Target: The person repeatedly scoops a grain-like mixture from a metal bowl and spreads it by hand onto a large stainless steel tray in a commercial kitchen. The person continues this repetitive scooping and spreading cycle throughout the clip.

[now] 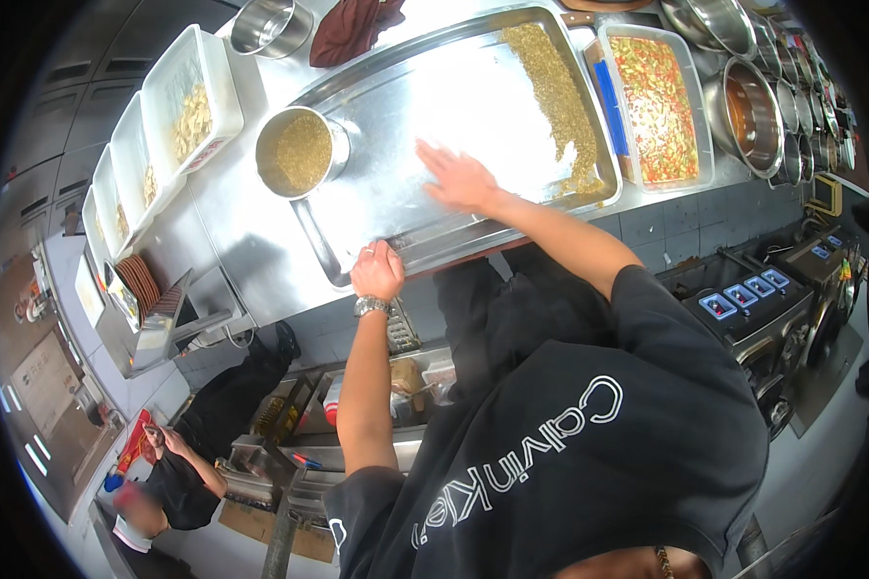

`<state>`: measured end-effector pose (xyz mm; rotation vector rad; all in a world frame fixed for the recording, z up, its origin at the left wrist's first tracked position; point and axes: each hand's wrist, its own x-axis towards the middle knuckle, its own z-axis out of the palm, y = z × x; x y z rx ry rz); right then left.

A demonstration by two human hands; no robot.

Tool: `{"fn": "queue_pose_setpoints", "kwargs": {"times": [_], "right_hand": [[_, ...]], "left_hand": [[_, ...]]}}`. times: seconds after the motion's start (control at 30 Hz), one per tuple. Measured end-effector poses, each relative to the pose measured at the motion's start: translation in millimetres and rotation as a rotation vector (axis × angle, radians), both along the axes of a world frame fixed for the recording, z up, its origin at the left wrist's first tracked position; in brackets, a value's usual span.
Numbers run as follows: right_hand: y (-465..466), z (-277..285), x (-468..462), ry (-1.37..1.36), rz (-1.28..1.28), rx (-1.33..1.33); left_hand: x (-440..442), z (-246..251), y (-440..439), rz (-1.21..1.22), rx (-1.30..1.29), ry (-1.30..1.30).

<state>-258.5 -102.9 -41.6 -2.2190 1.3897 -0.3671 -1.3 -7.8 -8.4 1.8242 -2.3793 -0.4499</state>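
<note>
A large metal tray [398, 159] lies before me, with a band of brown-green crumbly food [550, 101] along its right end. My right hand [460, 177] is spread low over the bare middle of the tray, fingers apart, holding nothing; whether it touches the metal cannot be told. With its fingers curled, my left hand [378, 270] grips the tray's near rim close to the left corner. A round metal pot [340, 148], with similar crumbly food [300, 153] inside, stands at the tray's left end.
White plastic bins [221, 119] with pale pieces line the left. On the right are a clear tub of chopped red and green food [655, 108] and steel bowls [753, 119]. A dark red cloth [347, 32] and knife [579, 19] lie beyond the tray. Another person [181, 485] is lower left.
</note>
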Motion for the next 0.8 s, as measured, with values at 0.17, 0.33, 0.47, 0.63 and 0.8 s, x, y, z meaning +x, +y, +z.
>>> {"fn": "queue_pose_setpoints", "kwargs": {"times": [0.17,0.33,0.47,0.63,0.8], "right_hand": [[-14.9,0.0,-70.7,0.211,-0.197,0.048],[-15.5,-11.3,-124.8,0.3,-0.342,-0.027],[-21.4,19.7,-106.5,0.124,-0.292,-0.205],[-79.9,121.1,12.8,-0.351,-0.168,0.158],[-147.2,154.8,157.1,-0.094,0.216,0.184]], "left_hand": [[0.2,0.6,3.6,0.014,-0.009,0.006],[4.0,-4.1,4.1,0.042,-0.003,0.038],[7.8,-5.4,6.0,0.087,0.0,0.044],[8.6,-1.4,6.7,0.06,-0.046,0.075],[8.4,-1.0,7.4,0.07,-0.056,0.16]]}}
